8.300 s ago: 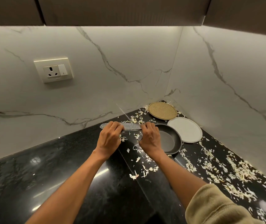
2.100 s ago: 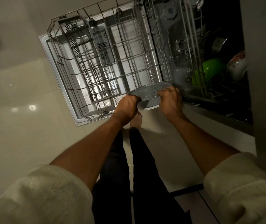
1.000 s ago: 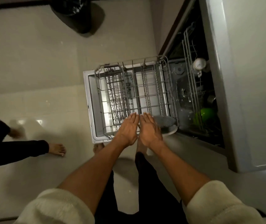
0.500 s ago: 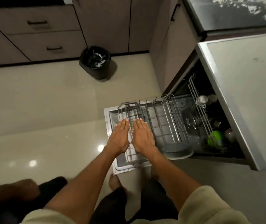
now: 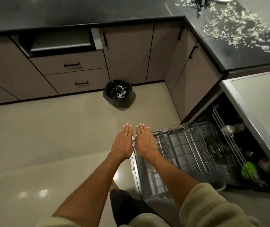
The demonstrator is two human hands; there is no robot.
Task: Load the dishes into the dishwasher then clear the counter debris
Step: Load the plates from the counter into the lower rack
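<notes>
While the dishwasher rack [image 5: 181, 149] stands pulled out, the left hand [image 5: 122, 143] and right hand [image 5: 145, 141] hover flat, fingers straight, holding nothing. Pale debris [image 5: 239, 25] litters the worktop [image 5: 229, 51].

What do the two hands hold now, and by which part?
Nothing. The left hand and the right hand are both flat, fingers straight, empty.

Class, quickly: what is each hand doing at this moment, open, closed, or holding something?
Left hand: open, fingers straight, holding nothing.
Right hand: open, fingers straight, holding nothing, above the dishwasher rack.
</notes>
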